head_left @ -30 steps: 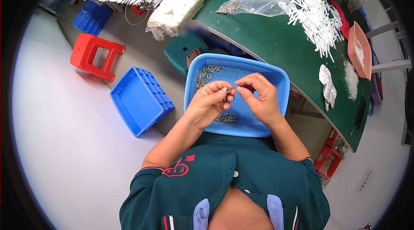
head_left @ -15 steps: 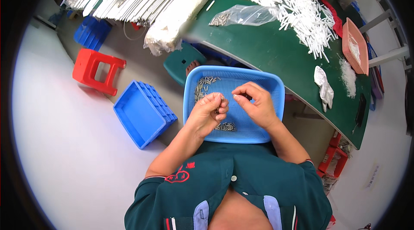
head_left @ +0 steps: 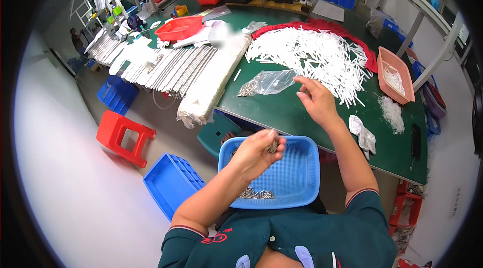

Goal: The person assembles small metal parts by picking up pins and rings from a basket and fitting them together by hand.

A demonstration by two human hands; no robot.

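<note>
My left hand (head_left: 257, 153) is closed around a small bunch of short metal pins (head_left: 272, 146), above the blue mesh basket (head_left: 297, 198) on my lap. More loose metal pins (head_left: 256, 194) lie along the basket's near side. Over the green table my right hand (head_left: 318, 101) reaches forward, thumb and fingers apart, with nothing visible between them. Its fingertips are near the end of a clear plastic bag (head_left: 274, 83) with metal pins inside, and close to a large pile of white sticks (head_left: 322, 59). I cannot tell whether they touch either.
A wrapped white slab (head_left: 216, 79) and rows of grey rods (head_left: 173, 69) lie left on the table (head_left: 261, 109). A pink basket (head_left: 395, 74), white glove (head_left: 363, 135) and black object (head_left: 415, 141) are right. A red stool (head_left: 123, 137) and blue crates (head_left: 173, 182) stand left.
My right hand has moved from above the basket forward to the table. My left hand stays over the basket, its pins now more visible. The view has tilted up, showing more room beyond.
</note>
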